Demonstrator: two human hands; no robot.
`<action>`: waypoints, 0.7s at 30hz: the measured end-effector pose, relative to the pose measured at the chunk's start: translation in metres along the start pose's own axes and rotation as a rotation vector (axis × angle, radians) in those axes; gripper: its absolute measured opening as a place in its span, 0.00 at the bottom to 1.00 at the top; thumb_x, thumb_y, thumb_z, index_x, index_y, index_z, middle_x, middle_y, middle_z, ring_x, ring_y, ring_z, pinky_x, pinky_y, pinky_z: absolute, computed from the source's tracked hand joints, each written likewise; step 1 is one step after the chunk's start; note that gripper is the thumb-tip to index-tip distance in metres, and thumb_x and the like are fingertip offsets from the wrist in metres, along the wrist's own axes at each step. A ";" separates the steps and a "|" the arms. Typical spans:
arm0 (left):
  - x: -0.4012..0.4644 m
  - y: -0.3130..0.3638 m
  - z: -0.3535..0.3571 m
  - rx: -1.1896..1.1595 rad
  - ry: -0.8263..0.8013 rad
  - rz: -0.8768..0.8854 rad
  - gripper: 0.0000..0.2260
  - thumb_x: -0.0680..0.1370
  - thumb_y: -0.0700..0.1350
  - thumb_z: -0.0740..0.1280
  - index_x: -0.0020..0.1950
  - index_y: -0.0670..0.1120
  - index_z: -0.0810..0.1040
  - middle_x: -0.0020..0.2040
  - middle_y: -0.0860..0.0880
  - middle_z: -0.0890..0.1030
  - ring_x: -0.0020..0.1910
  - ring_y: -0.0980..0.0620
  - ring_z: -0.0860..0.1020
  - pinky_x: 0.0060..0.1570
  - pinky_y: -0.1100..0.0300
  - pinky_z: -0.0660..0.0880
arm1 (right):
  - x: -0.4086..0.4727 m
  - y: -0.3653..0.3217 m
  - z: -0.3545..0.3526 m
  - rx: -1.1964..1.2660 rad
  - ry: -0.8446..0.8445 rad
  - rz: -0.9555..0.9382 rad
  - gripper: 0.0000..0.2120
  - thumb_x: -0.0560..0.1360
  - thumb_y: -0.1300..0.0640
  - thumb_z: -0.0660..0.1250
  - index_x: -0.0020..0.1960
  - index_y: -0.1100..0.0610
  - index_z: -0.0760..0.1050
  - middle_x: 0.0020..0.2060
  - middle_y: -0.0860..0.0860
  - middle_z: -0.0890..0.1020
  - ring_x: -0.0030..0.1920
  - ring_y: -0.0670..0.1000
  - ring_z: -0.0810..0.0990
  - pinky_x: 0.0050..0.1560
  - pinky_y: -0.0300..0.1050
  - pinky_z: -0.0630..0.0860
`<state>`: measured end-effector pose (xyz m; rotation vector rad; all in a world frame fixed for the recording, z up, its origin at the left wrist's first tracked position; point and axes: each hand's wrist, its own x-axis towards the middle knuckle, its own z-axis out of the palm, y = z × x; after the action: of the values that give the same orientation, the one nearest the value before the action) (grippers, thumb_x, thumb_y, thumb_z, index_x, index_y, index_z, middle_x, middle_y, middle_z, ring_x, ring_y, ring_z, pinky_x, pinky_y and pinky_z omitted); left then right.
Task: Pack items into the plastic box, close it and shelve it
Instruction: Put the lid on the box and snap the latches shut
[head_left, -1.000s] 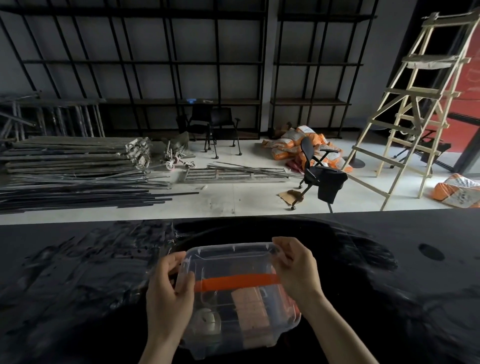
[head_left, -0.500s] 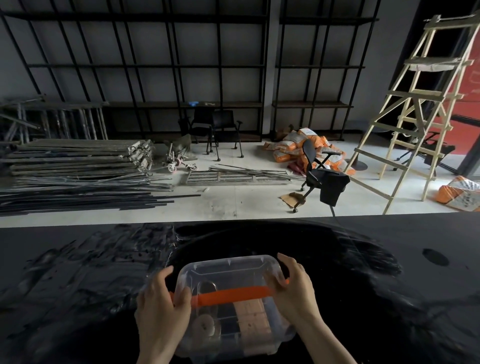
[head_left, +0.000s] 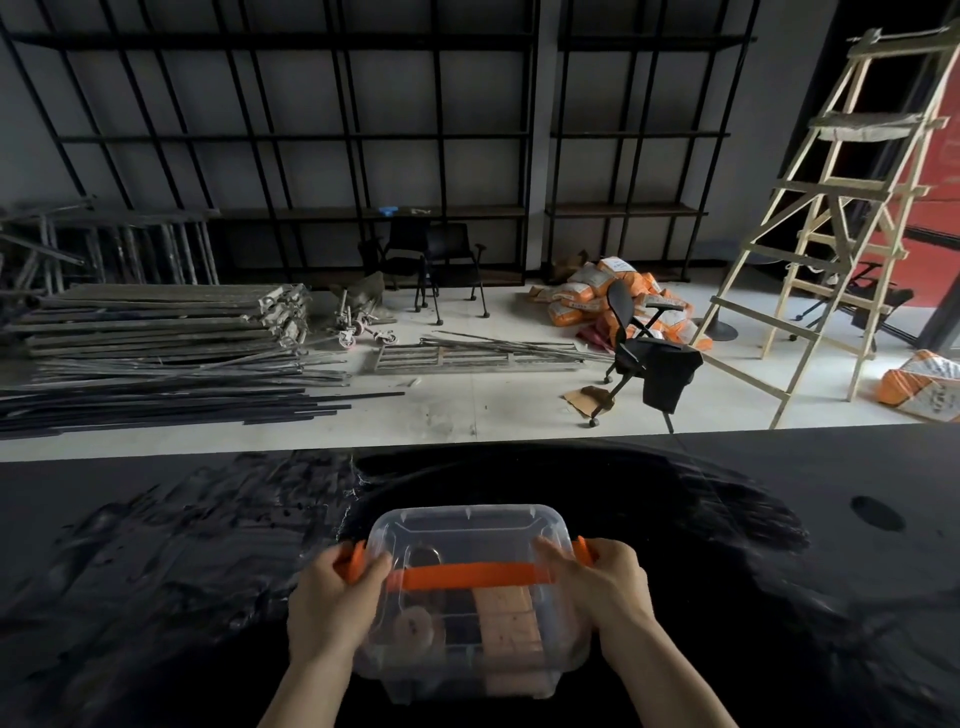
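Observation:
A clear plastic box (head_left: 467, 535) with its lid on sits on the black table (head_left: 156, 571) right in front of me. An orange handle (head_left: 470, 576) lies across the lid. Inside I see a tan block (head_left: 506, 623) and a pale round roll (head_left: 414, 627). My left hand (head_left: 332, 608) grips the box's left side, thumb on an orange side latch (head_left: 355, 560). My right hand (head_left: 605, 587) grips the right side at the other orange latch (head_left: 582, 551).
Beyond the table's far edge lies a pale floor with stacked metal bars (head_left: 156, 353), an office chair (head_left: 644, 358), orange sacks (head_left: 592, 296) and a wooden ladder (head_left: 852, 218). Black shelving (head_left: 363, 140) lines the back wall.
Both hands have slid from the lid's top outward onto the orange side latches. The box sits a little nearer to me and lower in view.

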<state>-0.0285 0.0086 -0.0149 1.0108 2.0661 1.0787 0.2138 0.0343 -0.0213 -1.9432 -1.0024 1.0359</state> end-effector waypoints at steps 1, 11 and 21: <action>0.003 0.004 0.003 0.039 0.028 0.031 0.13 0.74 0.54 0.74 0.39 0.46 0.80 0.36 0.46 0.83 0.40 0.43 0.82 0.45 0.50 0.78 | 0.001 -0.003 0.002 -0.028 0.022 -0.032 0.23 0.61 0.37 0.74 0.37 0.58 0.82 0.32 0.51 0.86 0.29 0.49 0.82 0.30 0.42 0.78; 0.018 0.010 0.028 0.226 0.126 0.187 0.10 0.80 0.51 0.67 0.48 0.45 0.81 0.39 0.47 0.84 0.41 0.45 0.83 0.45 0.51 0.79 | 0.015 -0.016 0.014 -0.103 -0.006 -0.136 0.12 0.75 0.47 0.67 0.47 0.56 0.77 0.41 0.52 0.83 0.40 0.54 0.81 0.47 0.54 0.79; 0.019 0.005 0.035 0.234 0.191 0.247 0.12 0.81 0.51 0.66 0.59 0.48 0.83 0.48 0.47 0.87 0.48 0.43 0.83 0.49 0.49 0.79 | 0.014 -0.010 0.018 -0.222 0.060 -0.269 0.08 0.79 0.52 0.65 0.50 0.57 0.76 0.37 0.48 0.80 0.32 0.44 0.74 0.28 0.37 0.65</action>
<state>-0.0100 0.0404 -0.0305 1.3535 2.3069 1.1083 0.2005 0.0546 -0.0249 -1.9330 -1.3488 0.7367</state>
